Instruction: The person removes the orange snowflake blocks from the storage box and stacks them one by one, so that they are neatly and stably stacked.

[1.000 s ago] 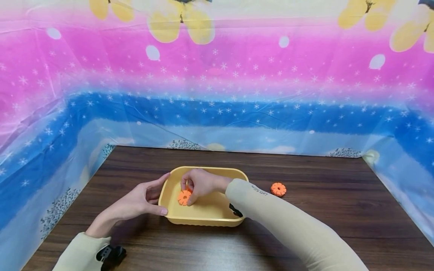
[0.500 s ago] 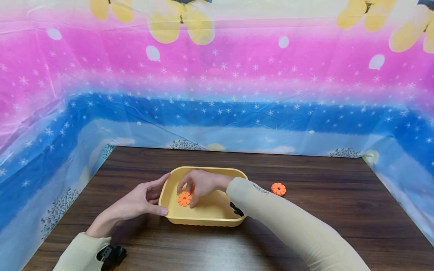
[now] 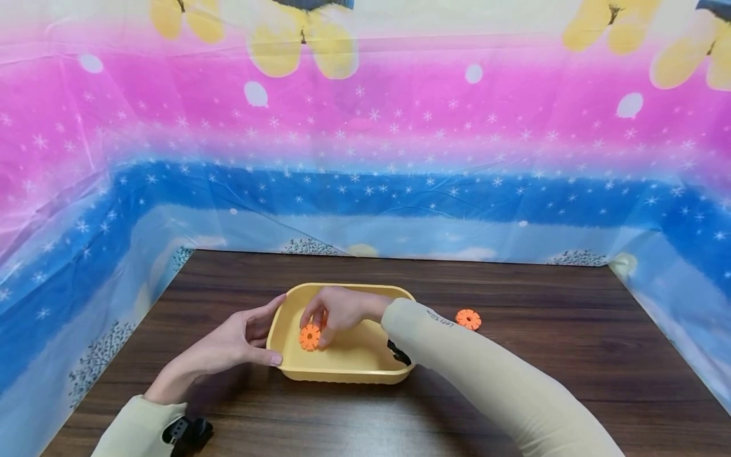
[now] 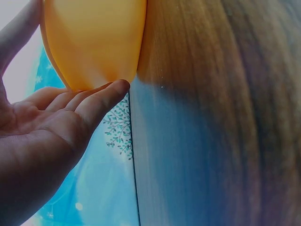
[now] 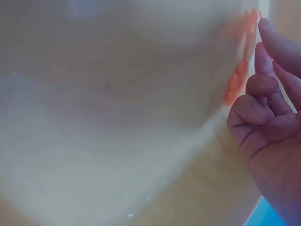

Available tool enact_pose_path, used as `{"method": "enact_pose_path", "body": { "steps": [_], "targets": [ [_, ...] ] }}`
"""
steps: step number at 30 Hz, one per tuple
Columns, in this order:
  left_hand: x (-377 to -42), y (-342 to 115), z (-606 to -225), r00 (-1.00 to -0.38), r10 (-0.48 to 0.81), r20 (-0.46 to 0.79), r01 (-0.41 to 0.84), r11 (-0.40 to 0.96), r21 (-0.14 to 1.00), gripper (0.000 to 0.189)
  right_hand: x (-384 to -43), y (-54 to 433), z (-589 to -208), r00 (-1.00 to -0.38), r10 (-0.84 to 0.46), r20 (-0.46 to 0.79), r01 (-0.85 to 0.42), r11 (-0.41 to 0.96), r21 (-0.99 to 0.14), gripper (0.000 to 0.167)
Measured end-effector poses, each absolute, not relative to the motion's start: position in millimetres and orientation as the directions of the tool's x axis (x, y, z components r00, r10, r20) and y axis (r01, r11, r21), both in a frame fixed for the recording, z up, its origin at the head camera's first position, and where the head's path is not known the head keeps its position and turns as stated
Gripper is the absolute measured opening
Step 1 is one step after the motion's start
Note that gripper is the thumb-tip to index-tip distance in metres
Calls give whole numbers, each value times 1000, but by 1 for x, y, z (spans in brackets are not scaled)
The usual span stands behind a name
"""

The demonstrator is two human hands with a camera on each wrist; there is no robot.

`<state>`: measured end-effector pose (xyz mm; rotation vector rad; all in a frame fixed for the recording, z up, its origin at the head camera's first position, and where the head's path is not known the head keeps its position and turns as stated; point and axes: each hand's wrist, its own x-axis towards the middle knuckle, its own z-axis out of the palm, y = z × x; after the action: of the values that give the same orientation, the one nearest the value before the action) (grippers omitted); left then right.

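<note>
In the head view, a yellow plastic basin [image 3: 348,376] sits on the table. My left hand [image 3: 228,343] spans its left end, thumb at the near corner and straight fingers along the outer wall. The left wrist view shows those fingers flat against the basin [image 4: 96,42]. Inside the basin, my right hand [image 3: 341,311] pinches an orange notched disc [image 3: 310,337] by its edges, thumb on the right. Orange disc edges [image 5: 237,82] show beside the right hand [image 5: 268,108] in the right wrist view, blurred; how many cannot be told.
Right of the basin, beyond the right sleeve, lies another orange notched disc [image 3: 469,319], possibly stacked. A dark wood table [image 3: 542,336] carries everything. A patterned pink and blue cloth [image 3: 365,190] closes off the back and both sides.
Half a second ago the right fingers were spread wider round the disc; now they close on its edges. The left hand and basin hold their place. The head view tilts slightly.
</note>
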<state>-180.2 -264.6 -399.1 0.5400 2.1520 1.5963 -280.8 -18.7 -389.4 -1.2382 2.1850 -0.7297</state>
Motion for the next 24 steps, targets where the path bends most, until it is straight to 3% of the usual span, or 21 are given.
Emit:
{"method": "enact_pose_path", "body": {
  "steps": [8,24],
  "targets": [
    [-180,-265,-398,-839,534,-104,52,269,962,107,-284,-12,-376,-469,-874,-128,-523,392,-757,40],
    [-180,-265,-398,-838,535,-107,52,274,960,106,-281,6,-350,-585,-807,-75,-375,351,-858,41]
  ]
}}
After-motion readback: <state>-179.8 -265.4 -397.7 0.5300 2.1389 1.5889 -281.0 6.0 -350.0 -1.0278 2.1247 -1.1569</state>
